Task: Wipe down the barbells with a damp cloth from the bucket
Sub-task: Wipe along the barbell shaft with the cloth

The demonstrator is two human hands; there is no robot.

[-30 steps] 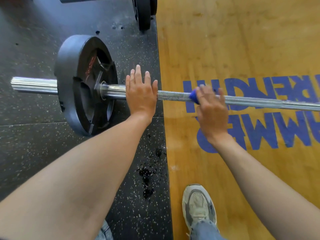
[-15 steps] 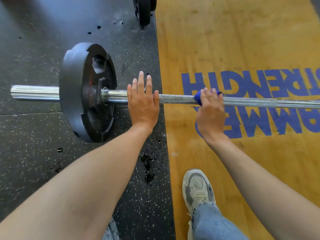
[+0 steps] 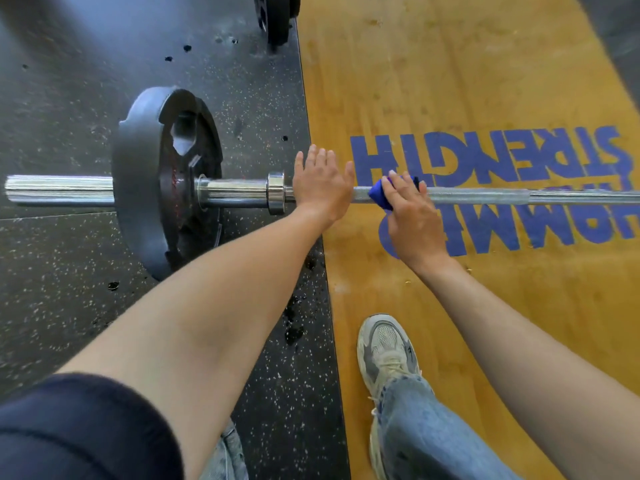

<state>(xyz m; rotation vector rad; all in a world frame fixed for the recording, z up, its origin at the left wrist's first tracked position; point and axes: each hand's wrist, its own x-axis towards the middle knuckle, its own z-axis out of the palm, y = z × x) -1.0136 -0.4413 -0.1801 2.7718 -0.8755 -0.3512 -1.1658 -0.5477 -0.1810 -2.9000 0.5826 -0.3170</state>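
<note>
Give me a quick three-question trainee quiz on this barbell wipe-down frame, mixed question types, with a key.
1. True or false: the left hand lies flat, fingers straight, on the barbell beside its collar.
2. Multiple choice: the blue cloth is
A. on the rubber floor
B. wrapped on the bar under the right hand
C. draped over the weight plate
3. Fill in: the shoe stands on the ____ platform.

Key: 1 true; 2 B; 3 wooden.
</note>
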